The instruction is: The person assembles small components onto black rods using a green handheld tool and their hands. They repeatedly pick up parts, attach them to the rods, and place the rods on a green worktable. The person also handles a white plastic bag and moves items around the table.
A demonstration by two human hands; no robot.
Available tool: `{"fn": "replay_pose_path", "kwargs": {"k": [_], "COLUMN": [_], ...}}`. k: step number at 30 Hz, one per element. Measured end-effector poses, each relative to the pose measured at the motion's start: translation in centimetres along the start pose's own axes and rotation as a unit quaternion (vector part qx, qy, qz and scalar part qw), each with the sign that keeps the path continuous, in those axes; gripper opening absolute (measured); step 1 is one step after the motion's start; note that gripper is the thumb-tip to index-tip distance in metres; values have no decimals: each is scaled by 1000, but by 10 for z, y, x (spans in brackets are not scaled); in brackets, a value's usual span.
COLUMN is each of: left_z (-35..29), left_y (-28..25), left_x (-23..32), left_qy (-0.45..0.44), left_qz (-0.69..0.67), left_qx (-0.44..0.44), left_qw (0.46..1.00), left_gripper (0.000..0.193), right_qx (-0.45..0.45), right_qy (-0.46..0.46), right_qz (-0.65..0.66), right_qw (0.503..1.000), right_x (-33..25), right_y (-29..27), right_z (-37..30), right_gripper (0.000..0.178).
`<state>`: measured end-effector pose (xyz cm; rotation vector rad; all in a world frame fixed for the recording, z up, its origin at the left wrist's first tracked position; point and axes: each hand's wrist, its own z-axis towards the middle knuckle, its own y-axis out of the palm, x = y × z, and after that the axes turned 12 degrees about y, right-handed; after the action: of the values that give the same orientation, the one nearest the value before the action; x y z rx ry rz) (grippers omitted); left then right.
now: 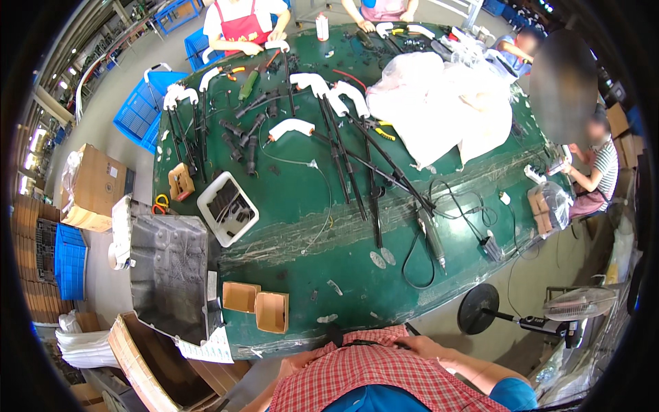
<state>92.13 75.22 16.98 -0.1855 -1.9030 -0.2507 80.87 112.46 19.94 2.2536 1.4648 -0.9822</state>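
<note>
Both of my hands are low at my waist, by the red checked apron [374, 367]. My right hand [420, 345] is at the apron's right edge, its fingers curled beside something dark that I cannot make out. Most of my left hand [300, 361] is covered by the apron's left side, so its fingers are hidden. Ahead on the green table [309, 275], a grey power screwdriver [431, 237] lies with its cord, nearest my right hand. Long black poles with white curved handles [329, 137] lie further off. Two small cardboard boxes [272, 312] stand at the near left.
A white bin [228, 209] of black parts and a large grey tray [169, 268] stand left. White plastic bags [425, 103] are piled far right. Co-workers stand across and at the right. A fan [580, 304] is beside the table, and an open carton [154, 364] at lower left.
</note>
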Motion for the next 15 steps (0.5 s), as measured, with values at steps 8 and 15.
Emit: {"fn": "replay_pose_path", "kwargs": {"k": [8,15], "left_z": [22,61], "left_y": [-15,6], "left_x": [4,26], "left_qy": [44,164], "left_qz": [-9,66], "left_qx": [-81,-96], "left_qw": [996,980], "left_gripper": [46,34], "right_qx": [50,-37], "right_qy": [-161,-127], "right_qz": [57,88], "right_qw": [984,987], "right_x": [-13,-35], "right_y": [3,-7], "right_z": [33,43], "right_gripper": [38,42]}}
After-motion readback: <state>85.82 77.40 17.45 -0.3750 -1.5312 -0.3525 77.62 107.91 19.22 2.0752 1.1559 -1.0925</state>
